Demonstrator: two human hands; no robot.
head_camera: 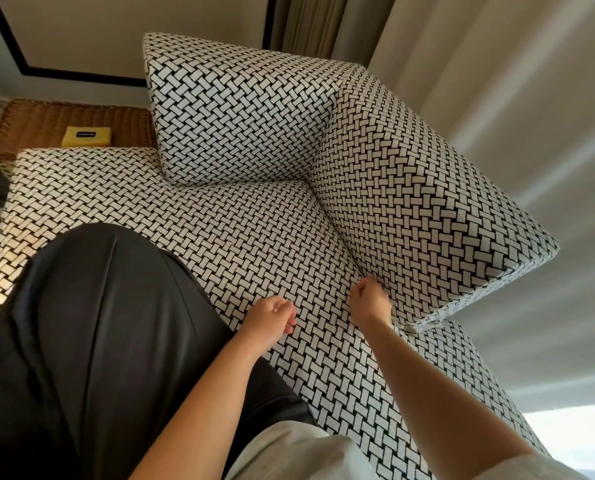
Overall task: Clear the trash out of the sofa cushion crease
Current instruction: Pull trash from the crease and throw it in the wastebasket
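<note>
Head view: R hand (370, 303) is at the near end of the crease (339, 237), where the side cushion (420, 202) meets the seat cushion (220, 237). Its fingers are curled vs the cushion's lower edge; can't tell if they grip fabric or pinch anything. L hand (272, 318) is just above the seat, fingers curled in, nothing visible in it, can't tell more. No trash in sight, so prob. down in the crease.

To do it well, I think: lift or push the side cushion back w/ R hand to open the gap, then sweep L fingers along it toward me.

Weave is busy black/white, so small bits hide. Back cushion (237, 109) behind, wicker tray (29, 123) w/ yellow box (86, 136) far left, curtain (497, 98) on the right.
</note>
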